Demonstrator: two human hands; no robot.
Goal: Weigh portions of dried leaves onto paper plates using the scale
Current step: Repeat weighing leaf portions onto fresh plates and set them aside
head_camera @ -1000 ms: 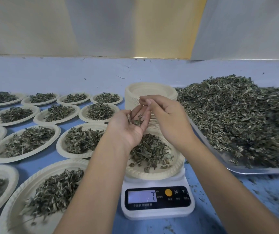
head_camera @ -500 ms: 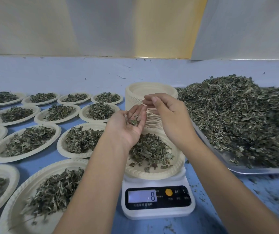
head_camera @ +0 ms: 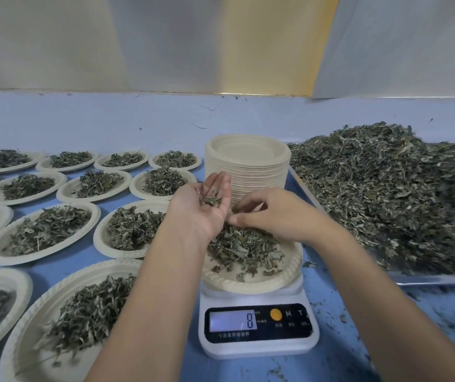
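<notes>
The paper plate (head_camera: 248, 286) being filled sits on the white digital scale (head_camera: 259, 347), whose display (head_camera: 233, 321) shows 8. A loose mound of dried leaves (head_camera: 245, 249) lies in the plate's well.

The left hand (head_camera: 204, 209) hovers palm up over the plate's far left edge. Its fingers are gently cupped rather than closed, cradling a small reserve of leaves (head_camera: 211, 199).

The right hand (head_camera: 275, 216) is down at the far side of the mound, fingers curled with the thumb tip at the leaves. The frame is too blurred there to tell whether any leaves are caught between the fingertips.

By the look of them, the leaves are almost weightless, brittle and tangled. A hard squeeze would likely crumble them, and a pinch would tend to drag stray neighbours along. Fine adjustment is best done a few leaves at a time, lifted lightly from the top of the mound or dropped from the cupped palm. Pressing on the plate should be avoided, since that would probably upset the reading.

The thin plate probably flexes, so it is safest lifted by opposite sides of the rim and kept level.

The bulk supply (head_camera: 399, 194) is heaped on a tray (head_camera: 435, 280) to the right. A stack of empty paper plates (head_camera: 248, 166) stands behind the scale. Filled plates (head_camera: 105, 267) are laid out in rows across the blue table (head_camera: 331, 354) to the left.
</notes>
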